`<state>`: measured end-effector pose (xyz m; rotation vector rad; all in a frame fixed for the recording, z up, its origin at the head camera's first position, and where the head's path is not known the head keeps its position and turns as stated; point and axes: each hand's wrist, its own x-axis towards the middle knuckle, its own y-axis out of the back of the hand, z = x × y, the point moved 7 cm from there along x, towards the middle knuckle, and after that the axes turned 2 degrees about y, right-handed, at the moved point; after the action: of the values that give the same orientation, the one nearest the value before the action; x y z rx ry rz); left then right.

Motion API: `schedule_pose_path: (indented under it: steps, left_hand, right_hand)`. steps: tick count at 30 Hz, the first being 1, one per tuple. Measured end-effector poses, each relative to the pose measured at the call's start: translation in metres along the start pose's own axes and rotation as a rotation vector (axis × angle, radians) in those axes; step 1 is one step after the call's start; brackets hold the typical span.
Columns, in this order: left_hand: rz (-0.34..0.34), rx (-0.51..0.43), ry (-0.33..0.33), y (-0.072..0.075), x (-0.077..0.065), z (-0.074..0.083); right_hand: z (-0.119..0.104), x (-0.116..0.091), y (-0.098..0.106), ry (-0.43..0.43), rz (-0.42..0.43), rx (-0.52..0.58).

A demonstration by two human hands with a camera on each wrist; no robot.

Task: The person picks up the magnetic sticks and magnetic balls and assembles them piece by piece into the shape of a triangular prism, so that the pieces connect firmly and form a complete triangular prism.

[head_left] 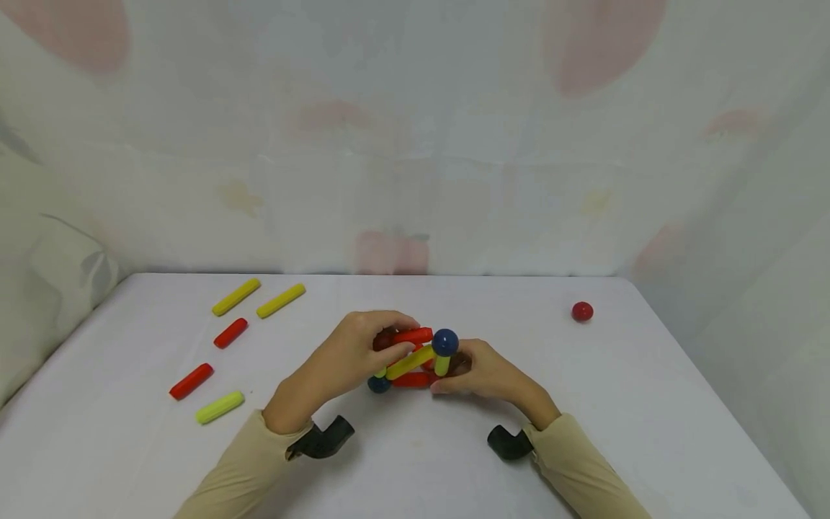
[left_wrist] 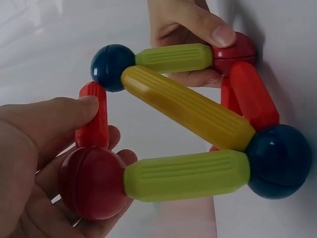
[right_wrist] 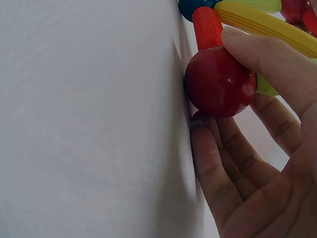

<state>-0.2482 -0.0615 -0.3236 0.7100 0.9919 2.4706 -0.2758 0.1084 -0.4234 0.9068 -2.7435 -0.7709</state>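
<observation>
Both hands hold a frame built of rods and balls on the white table. My left hand [head_left: 346, 353] grips its upper red rod [left_wrist: 92, 119] between thumb and fingers, beside a red ball [left_wrist: 94, 183] and under a blue ball [left_wrist: 113, 68]. Low on the other side, my right hand [head_left: 488, 373] holds another red ball [right_wrist: 218, 82], its thumb against the ball and adjoining red rod [right_wrist: 207, 27]. A yellow rod [left_wrist: 188, 106] slants between the blue balls; yellow-green rods [left_wrist: 185, 176] form the sides. Parts of the far side are hidden by the hands and front pieces.
On the table's left lie two yellow rods [head_left: 236, 297], two red rods [head_left: 191, 381] and a yellow-green rod [head_left: 220, 407]. A loose red ball [head_left: 582, 311] sits at the back right. Behind the table [head_left: 415, 476] hangs a patterned cloth [head_left: 415, 180].
</observation>
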Motion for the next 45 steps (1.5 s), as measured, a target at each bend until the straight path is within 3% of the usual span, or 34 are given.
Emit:
schedule_pose_path:
  steps: [20,26,36,45]
  left_hand:
    - [-0.058,0.055,-0.007,-0.003,-0.001,-0.002]
    - [-0.032,0.053,-0.006,0.005,-0.002,-0.001]
    - [0.040,0.116,0.073,0.027,-0.007,-0.008]
    - [0.050,0.134,0.094,0.034,-0.008,-0.011]
  right_hand:
    - [-0.006,-0.003,-0.001,0.014,0.010,-0.034]
    - [-0.008,-0.003,0.002,0.016,0.042,-0.096]
    - [0.001,-0.005,0.016,-0.047,0.085,-0.129]
    - [0.002,-0.006,0.024,-0.047,0.156,-0.136]
